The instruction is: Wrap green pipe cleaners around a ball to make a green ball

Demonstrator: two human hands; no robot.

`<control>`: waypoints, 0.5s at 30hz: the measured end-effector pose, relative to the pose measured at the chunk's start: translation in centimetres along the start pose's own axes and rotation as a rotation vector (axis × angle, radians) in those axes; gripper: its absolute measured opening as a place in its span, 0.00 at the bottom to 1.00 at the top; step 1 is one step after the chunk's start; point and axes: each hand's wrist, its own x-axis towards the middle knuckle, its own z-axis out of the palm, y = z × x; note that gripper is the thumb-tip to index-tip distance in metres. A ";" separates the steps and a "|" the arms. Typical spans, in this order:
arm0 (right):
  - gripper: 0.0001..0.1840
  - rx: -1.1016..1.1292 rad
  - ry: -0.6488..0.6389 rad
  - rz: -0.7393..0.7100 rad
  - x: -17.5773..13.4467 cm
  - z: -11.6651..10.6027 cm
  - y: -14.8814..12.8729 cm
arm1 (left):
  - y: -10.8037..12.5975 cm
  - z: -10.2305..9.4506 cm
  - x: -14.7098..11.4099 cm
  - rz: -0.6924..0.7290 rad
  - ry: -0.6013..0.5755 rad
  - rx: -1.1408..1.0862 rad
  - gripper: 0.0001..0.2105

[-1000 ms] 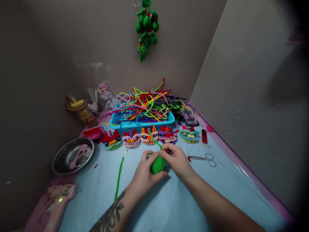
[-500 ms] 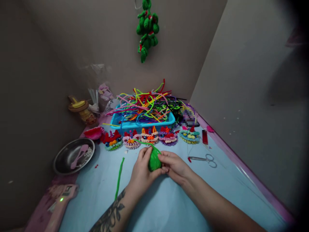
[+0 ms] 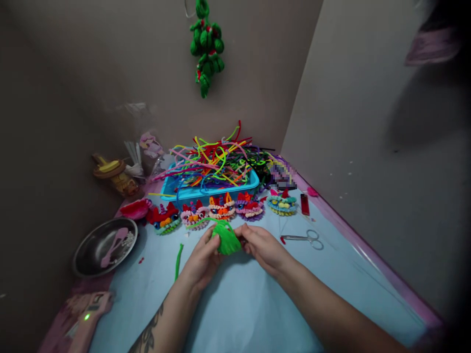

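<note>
A rounded green coil of pipe cleaner [image 3: 228, 240] is held between my two hands above the blue table cover. My left hand [image 3: 203, 257] grips its left side, thumb on the front face. At its right edge my right hand [image 3: 262, 247] pinches it with closed fingertips, partly hidden behind the coil. One loose green end sticks out to the left over the top of my left fingers. On the cover by my left forearm lies a separate green pipe cleaner [image 3: 178, 262], its lower end hidden by the arm.
A blue tray [image 3: 221, 192] heaped with coloured pipe cleaners stands behind a row of several small colourful creature faces [image 3: 222, 208]. Scissors [image 3: 303, 238] and a red lighter [image 3: 305, 204] lie right. Left are a metal bowl [image 3: 83, 257] and a pink glue gun [image 3: 90, 318]. Green figures [image 3: 206, 49] hang above.
The green coil has turned so its broad wound side faces me. My left thumb has shifted onto its front, and my right fingers now hold its right edge. The whole view has swung slightly right.
</note>
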 end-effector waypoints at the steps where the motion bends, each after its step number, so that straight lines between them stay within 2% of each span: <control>1: 0.24 -0.034 -0.008 -0.031 -0.1 0.1 -0.2 | 0.1 -0.1 0.0 -0.001 0.004 -0.012 0.23; 6: 0.17 -0.047 -0.038 -0.105 -0.3 0.5 -0.6 | -0.1 -0.4 0.1 0.001 0.008 -0.022 0.18; 10: 0.17 0.008 -0.019 -0.062 -0.1 0.5 -0.2 | -0.5 -0.3 0.0 0.005 -0.025 0.038 0.20; 15: 0.18 0.029 -0.042 -0.117 0.2 0.1 0.4 | -0.4 -0.1 -0.2 0.026 -0.058 0.047 0.23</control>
